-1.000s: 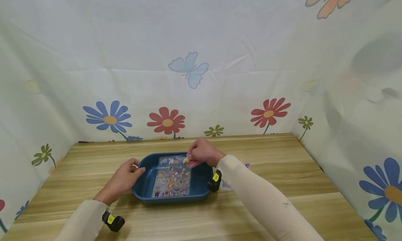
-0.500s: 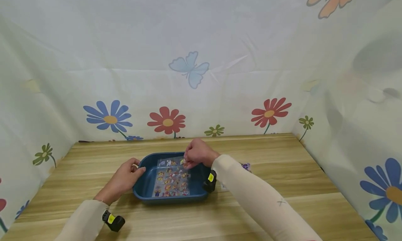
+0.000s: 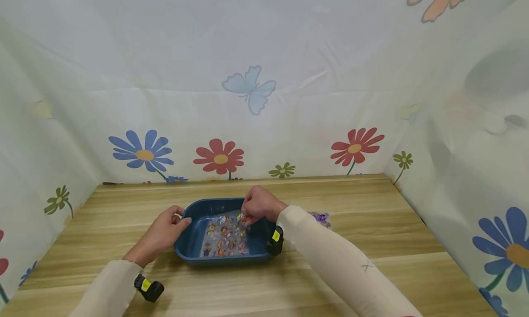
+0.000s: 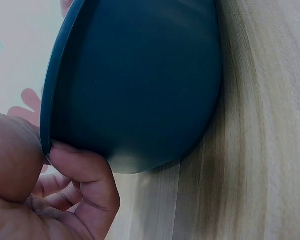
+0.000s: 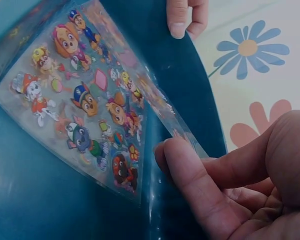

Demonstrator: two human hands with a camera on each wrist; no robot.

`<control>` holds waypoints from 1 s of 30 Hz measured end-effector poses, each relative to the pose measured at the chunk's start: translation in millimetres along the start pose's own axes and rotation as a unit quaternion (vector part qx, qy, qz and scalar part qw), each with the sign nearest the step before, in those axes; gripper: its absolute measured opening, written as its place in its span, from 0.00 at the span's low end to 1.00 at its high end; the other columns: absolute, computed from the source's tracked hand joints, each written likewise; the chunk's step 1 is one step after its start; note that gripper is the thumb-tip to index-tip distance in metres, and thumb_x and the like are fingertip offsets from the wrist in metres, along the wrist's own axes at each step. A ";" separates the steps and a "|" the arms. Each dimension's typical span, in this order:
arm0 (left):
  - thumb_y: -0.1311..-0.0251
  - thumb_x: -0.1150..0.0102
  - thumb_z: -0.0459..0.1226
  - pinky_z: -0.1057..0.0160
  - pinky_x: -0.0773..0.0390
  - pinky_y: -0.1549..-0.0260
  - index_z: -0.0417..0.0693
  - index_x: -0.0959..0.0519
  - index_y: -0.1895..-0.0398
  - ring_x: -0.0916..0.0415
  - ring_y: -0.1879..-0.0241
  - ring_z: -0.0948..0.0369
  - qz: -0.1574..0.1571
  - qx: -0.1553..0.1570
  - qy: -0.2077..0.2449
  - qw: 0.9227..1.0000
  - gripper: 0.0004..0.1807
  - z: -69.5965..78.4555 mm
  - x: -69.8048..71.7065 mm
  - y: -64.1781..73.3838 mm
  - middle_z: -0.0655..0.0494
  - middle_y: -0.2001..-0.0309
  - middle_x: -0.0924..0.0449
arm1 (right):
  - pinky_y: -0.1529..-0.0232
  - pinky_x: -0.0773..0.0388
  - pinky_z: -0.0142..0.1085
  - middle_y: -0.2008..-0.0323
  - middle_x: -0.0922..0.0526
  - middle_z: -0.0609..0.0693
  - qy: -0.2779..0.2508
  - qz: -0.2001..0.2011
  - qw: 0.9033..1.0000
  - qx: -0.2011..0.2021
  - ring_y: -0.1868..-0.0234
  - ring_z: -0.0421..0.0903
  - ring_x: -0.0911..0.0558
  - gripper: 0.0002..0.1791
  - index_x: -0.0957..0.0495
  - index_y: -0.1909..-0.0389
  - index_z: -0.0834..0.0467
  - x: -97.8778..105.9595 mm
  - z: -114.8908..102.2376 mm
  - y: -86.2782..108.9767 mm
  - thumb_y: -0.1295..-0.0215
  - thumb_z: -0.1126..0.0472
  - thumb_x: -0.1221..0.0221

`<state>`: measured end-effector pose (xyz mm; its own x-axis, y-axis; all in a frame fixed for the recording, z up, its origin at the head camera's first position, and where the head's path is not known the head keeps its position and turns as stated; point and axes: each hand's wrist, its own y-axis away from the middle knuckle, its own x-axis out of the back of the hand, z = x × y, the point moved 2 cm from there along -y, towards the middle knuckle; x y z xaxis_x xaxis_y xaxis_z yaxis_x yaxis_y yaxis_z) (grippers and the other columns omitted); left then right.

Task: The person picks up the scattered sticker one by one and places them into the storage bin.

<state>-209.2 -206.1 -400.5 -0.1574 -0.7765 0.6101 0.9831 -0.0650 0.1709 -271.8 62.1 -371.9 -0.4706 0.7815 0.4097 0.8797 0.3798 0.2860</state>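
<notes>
A clear sticker sheet [image 3: 223, 243] printed with cartoon puppies lies in a dark blue plastic tub [image 3: 192, 241]. My right hand [image 3: 260, 206] is over the tub's far right part and pinches an edge of the sheet between thumb and fingers. In the right wrist view the sheet [image 5: 80, 105] bends, and its pinched end rises toward the right hand [image 5: 230, 190]. My left hand [image 3: 167, 227] grips the tub's left rim. Close up in the left wrist view, thumb and index finger of the left hand [image 4: 85, 195] clasp the rim of the tub [image 4: 140, 80].
A shiny purple item [image 3: 320, 218] lies right of the tub, partly hidden by my right sleeve [image 3: 339, 257]. All stands on a wood-grain table [image 3: 198, 294]. Behind it hangs a white curtain [image 3: 289, 124] with printed flowers and a butterfly.
My right hand has shifted slightly left and toward me, and the sheet's far end has bent with it. More of the purple item shows past the sleeve. The left hand keeps its place.
</notes>
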 end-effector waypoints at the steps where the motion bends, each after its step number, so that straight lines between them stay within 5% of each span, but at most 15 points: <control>1: 0.20 0.50 0.41 0.61 0.28 0.73 0.36 0.33 0.41 0.30 0.68 0.56 0.000 -0.001 0.000 1.000 0.17 -0.2 0.4 -0.5 0.50 0.68 0.31 | 0.63 0.11 0.48 0.77 0.18 0.56 0.001 0.003 1.000 0.001 0.84 0.42 0.19 0.07 0.16 0.69 0.75 -0.7 0.1 -0.3 0.38 0.78 0.43; 30: 0.20 0.50 0.40 0.61 0.26 0.72 0.36 0.32 0.40 0.29 0.66 0.55 -0.003 0.004 0.006 1.000 0.17 -1.5 -0.4 -0.5 0.47 0.66 0.28 | 0.79 0.16 0.35 0.78 0.12 0.64 0.073 0.032 0.997 -0.010 0.87 0.41 0.19 0.08 0.13 0.72 0.72 -6.7 2.6 1.6 0.40 0.79 0.41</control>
<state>-209.6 -206.6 -402.0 -0.1623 -0.7834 0.6000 0.9814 -0.0646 0.1810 -267.0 58.8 -376.4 -0.4195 0.7226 0.5494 0.9075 0.3200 0.2721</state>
